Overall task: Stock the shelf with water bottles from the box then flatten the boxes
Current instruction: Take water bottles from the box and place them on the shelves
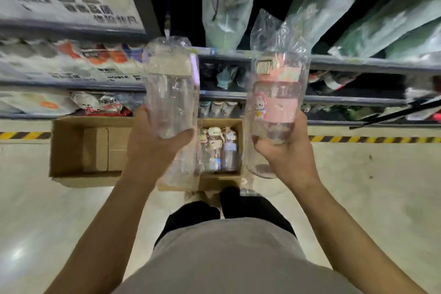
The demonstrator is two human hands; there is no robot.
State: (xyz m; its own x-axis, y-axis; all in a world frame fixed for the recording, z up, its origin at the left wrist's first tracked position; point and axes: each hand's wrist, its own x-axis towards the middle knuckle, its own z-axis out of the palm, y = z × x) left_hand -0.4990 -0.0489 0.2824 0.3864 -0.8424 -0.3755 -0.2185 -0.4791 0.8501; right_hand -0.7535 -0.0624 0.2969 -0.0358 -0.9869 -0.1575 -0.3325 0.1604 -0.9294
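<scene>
My left grip [155,141] is clamped round the lower half of the clear bottle [171,88], fingers curled under its body. The bottle rises upright above the grip, with a cream lid and a lilac strap at the top, all inside a crinkled clear bag. My right grip [286,150] is clamped the same way on the pink bottle [274,98]. It is upright and bagged too, with a pink band, a rabbit picture and a pink-and-cream lid. I hold both in the air before the shelf [358,64] front edge. Below, the open box [69,150] sits on the floor, more bagged bottles [219,148] at its right end.
</scene>
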